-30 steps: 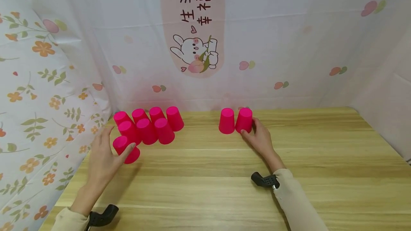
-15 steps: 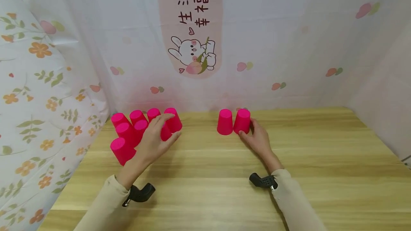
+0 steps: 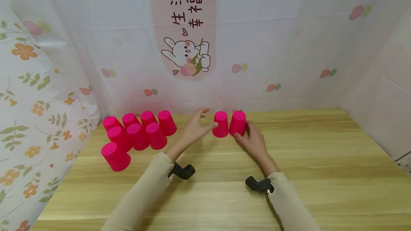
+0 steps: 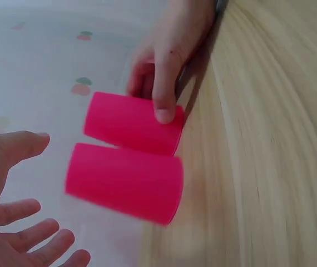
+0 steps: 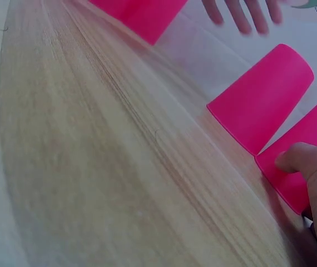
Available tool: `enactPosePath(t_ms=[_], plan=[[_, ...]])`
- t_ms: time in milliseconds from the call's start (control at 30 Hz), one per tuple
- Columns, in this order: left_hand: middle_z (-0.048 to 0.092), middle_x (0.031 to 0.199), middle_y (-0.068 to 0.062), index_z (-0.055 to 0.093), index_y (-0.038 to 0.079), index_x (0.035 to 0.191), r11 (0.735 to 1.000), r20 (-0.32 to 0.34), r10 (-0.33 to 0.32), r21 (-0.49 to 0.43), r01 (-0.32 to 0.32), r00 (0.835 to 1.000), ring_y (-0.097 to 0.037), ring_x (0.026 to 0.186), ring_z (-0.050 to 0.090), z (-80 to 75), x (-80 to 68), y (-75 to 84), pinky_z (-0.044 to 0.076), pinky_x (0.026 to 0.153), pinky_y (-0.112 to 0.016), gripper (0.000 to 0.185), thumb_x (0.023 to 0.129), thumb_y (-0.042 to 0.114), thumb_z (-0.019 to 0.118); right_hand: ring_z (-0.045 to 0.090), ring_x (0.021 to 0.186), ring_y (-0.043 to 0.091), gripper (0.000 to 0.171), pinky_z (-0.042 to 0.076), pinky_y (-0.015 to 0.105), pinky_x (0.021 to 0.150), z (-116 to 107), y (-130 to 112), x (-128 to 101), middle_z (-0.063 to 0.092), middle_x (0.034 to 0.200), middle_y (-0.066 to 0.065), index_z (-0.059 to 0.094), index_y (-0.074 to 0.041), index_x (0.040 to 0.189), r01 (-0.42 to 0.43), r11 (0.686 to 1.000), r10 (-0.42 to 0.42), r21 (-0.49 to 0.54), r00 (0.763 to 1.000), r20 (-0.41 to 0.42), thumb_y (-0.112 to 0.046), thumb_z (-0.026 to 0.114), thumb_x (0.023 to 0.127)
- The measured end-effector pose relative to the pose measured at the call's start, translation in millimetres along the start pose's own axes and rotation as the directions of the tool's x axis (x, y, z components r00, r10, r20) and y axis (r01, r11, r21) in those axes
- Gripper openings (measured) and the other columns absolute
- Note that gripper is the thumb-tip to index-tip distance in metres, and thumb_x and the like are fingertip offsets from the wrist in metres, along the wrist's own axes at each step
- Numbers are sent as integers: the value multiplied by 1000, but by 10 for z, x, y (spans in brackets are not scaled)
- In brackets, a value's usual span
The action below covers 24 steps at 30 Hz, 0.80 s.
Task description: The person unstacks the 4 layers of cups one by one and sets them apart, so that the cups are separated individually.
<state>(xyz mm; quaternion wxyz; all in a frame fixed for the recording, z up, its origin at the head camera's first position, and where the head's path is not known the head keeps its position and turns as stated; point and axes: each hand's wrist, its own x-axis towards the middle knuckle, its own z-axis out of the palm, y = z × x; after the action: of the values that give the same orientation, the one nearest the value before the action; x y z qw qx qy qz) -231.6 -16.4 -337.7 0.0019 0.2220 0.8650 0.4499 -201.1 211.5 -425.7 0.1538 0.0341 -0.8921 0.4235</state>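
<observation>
meanwhile, the right-hand pink cup [image 3: 238, 123] at the table's [image 3: 224, 174] far edge is gripped by the right hand [image 3: 253, 140] as the neighbouring cup [image 3: 221, 124] is approached by the left hand [image 3: 194, 128], fingers spread, a closing grasp seemingly called for next.

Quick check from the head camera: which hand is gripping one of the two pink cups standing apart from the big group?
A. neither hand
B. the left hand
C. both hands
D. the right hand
D. The right hand has thumb and fingers round the right cup of the pair, while the left hand is open beside the left cup of the pair, its fingers spread and not closed round it.
</observation>
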Motion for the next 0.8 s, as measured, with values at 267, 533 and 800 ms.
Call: enactPosePath(t_ms=[267, 533, 800], plan=[[51, 128, -15, 42, -1, 134, 998, 43, 2, -67, 1, 999, -31, 112, 52, 242, 231, -42, 47, 87, -41, 66, 80, 21, 73, 48, 118, 35, 71, 38, 48, 98, -29, -56, 17, 46, 133, 20, 34, 1, 138, -24, 994, 25, 108, 1000, -8, -18, 69, 79], [52, 125, -16, 41, -1, 133, 993, 45, 20, -121, -14, 999, -31, 109, 53, 328, 260, -145, 49, 85, -41, 63, 81, 13, 72, 49, 116, 34, 66, 37, 46, 99, -38, -47, 6, 46, 133, 17, 35, -4, 140, -34, 966, 46, 256, 998, -39, -15, 68, 84], [54, 121, -16, 44, -1, 130, 988, 6, 17, -152, -16, 1000, -32, 104, 56, 401, 258, -176, 50, 83, -40, 59, 80, 13, 73, 45, 117, 42, 72, 35, 52, 99, -121, -374, -62, 43, 132, 28, 27, 1, 143, -8, 917, 55, 399, 993, -106, -5, 67, 83]])
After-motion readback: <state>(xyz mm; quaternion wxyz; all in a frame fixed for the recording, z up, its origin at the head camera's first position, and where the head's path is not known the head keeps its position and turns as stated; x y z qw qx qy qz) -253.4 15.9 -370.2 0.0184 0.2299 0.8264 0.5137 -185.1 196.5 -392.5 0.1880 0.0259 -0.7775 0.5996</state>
